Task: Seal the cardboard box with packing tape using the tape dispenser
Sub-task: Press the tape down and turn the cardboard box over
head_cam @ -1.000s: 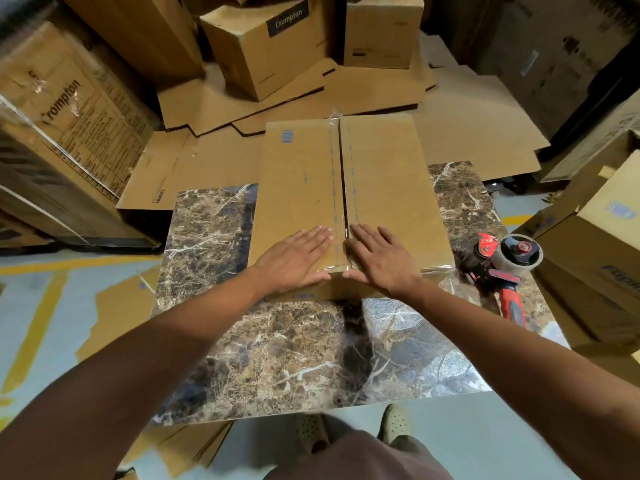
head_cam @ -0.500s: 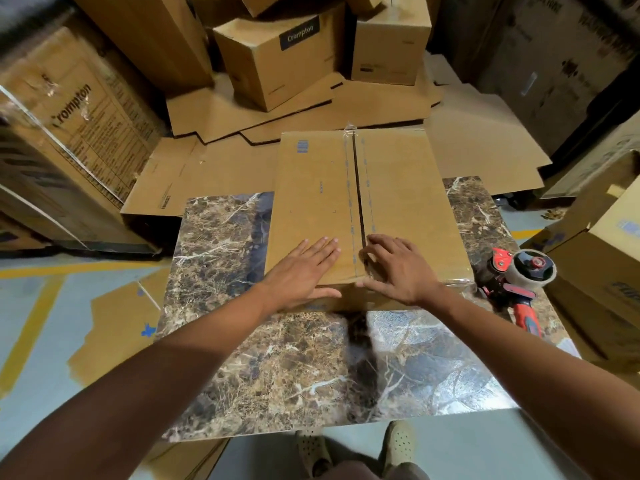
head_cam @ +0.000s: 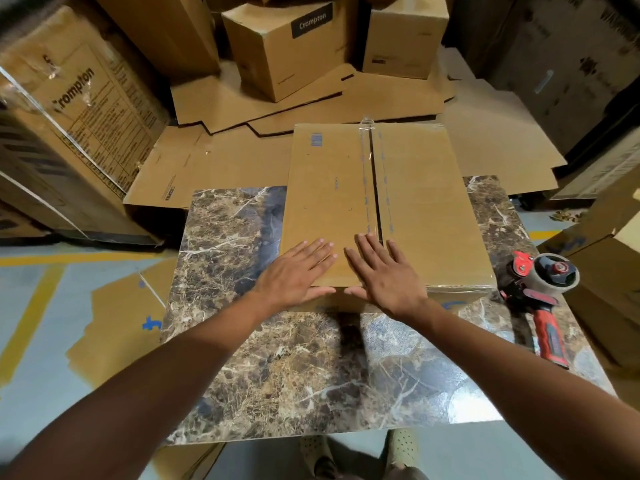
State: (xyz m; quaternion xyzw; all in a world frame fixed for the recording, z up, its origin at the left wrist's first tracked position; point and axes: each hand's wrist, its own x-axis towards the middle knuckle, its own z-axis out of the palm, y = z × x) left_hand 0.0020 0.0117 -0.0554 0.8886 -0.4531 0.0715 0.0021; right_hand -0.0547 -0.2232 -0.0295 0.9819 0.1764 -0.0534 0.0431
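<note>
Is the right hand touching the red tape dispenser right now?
Apart. The head view shows the right hand flat on the cardboard box, while the tape dispenser lies on the marble table beside it.

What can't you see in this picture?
Head view only:
- Inside of the cardboard box: its flaps are closed.
- Near end of the tape: covered by the right hand.
- Small print by the left hand: too tiny.
- Tape left on the tape dispenser: unclear.
</note>
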